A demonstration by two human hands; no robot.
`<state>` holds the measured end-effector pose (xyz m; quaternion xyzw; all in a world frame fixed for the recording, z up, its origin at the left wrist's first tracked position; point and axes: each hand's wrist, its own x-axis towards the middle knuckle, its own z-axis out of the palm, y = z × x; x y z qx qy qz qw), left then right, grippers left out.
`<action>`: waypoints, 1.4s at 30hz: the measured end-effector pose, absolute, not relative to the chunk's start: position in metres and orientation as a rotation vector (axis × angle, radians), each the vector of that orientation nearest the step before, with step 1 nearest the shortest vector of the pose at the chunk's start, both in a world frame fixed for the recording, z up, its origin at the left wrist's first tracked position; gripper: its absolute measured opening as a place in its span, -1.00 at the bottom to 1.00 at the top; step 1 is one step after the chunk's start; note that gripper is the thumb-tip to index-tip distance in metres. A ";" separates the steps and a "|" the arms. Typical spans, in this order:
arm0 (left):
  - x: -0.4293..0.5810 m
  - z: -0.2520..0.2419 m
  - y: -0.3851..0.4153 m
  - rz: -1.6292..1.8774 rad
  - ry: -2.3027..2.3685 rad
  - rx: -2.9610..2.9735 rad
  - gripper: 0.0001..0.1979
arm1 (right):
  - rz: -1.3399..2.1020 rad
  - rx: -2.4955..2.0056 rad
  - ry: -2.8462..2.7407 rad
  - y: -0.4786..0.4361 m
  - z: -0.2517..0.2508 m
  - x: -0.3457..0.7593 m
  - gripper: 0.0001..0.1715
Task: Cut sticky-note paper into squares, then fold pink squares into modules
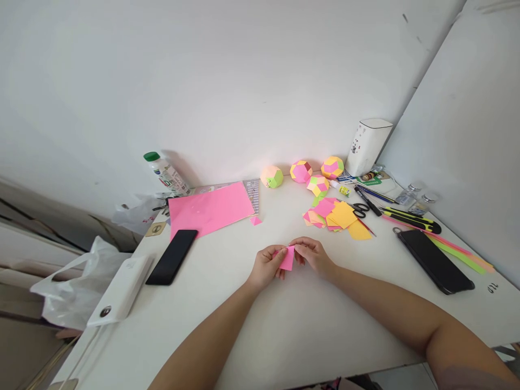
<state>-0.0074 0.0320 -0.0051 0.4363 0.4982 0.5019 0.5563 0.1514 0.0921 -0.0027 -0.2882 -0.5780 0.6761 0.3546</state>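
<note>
A small piece of pink paper [287, 260] is held up above the white table [227, 303] between my two hands. My left hand [268, 264] pinches its left side, thumb on top. At its upper right corner, the thumb and fingertips of my right hand [311, 254] close on the edge. Beyond my hands lies a pile of cut paper pieces [341, 215] in yellow, pink and peach. A small pink folded scrap [255, 220] lies near the pink sheet [211, 210]. Several paper balls of coloured facets, among them a peach and green ball [272, 177], stand by the wall.
At left are a black phone [172, 257], a white power bank [121, 290] and a green-capped bottle [166, 173]. To the right lie scissors [359, 210], a utility knife [414, 219], a black pouch [434, 261] and paper strips [459, 254]. A white container [368, 147] stands in the corner.
</note>
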 end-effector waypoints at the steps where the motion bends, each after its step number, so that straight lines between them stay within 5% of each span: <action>1: -0.007 -0.005 0.032 1.189 1.180 1.032 -0.59 | 1.752 -0.741 -1.495 0.092 -0.003 0.152 -0.75; 42: -0.005 -0.005 0.024 1.183 1.373 1.237 -0.63 | 1.710 -0.728 -1.542 0.095 -0.002 0.150 -0.76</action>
